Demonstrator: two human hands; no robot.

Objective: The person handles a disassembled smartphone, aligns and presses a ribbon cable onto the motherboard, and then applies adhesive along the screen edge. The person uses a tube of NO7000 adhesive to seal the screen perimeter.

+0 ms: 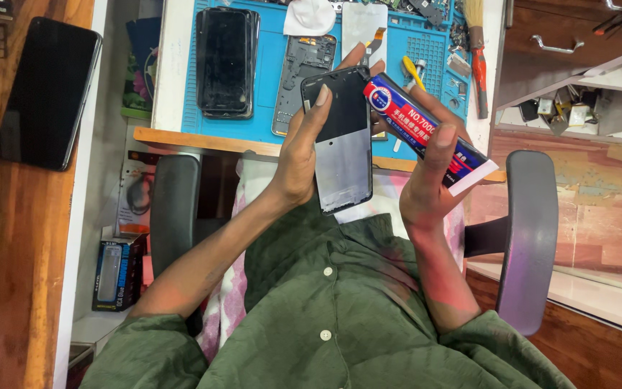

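My left hand (293, 162) holds a phone frame (343, 155) upright in front of my chest; the frame is black at the top and grey below, and my thumb lies along its left edge. My right hand (426, 191) grips a glue tube (415, 126), red and blue with a white crimped end. The tube's tip rests against the frame's upper right corner. Both hands hover above my lap, just before the edge of the desk.
A blue work mat (268, 108) on the desk carries a stack of dark phones (224, 61), an opened phone housing (304, 65), a white cloth (309, 16) and a red-handled brush (477, 65). A black phone (48, 94) lies on wood at left. Chair armrests (174, 209) (530, 238) flank me.
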